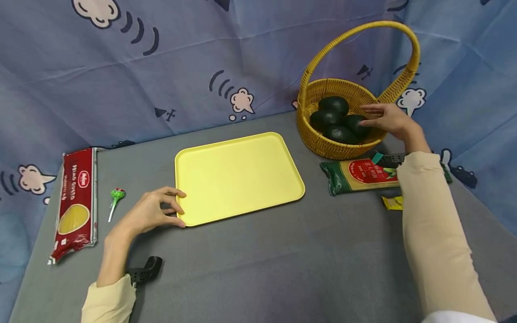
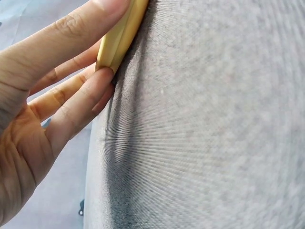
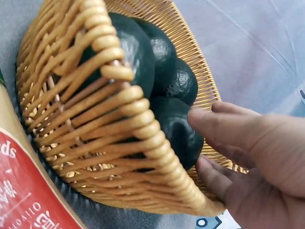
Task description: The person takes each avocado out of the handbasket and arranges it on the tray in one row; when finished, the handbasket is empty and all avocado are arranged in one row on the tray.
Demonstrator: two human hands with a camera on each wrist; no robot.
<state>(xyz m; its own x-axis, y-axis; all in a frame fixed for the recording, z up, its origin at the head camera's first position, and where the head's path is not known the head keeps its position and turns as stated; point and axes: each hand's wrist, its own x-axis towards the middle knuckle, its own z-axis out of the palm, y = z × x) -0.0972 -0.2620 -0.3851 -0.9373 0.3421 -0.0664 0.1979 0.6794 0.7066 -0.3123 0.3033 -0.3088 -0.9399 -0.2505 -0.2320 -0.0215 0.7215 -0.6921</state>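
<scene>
A yellow tray (image 1: 238,177) lies flat on the grey table. At its near left corner my left hand (image 1: 155,210) grips the rim, thumb on the near side and fingers along the left edge; the left wrist view shows this tray rim (image 2: 116,45) between them. My right hand (image 1: 389,119) reaches over the right side of a wicker basket (image 1: 323,146) with a tall handle. Several dark green avocados (image 1: 334,105) lie inside. Thumb and fingers are spread beside the nearest avocado (image 3: 174,131); whether they touch it I cannot tell.
A green and yellow pasta packet (image 1: 367,174) lies before the basket, partly under the right forearm, with a small yellow packet (image 1: 392,203) nearby. To the left are a red spaghetti packet (image 1: 76,197) and a lollipop (image 1: 117,195). A patterned blue curtain (image 1: 194,58) hangs behind.
</scene>
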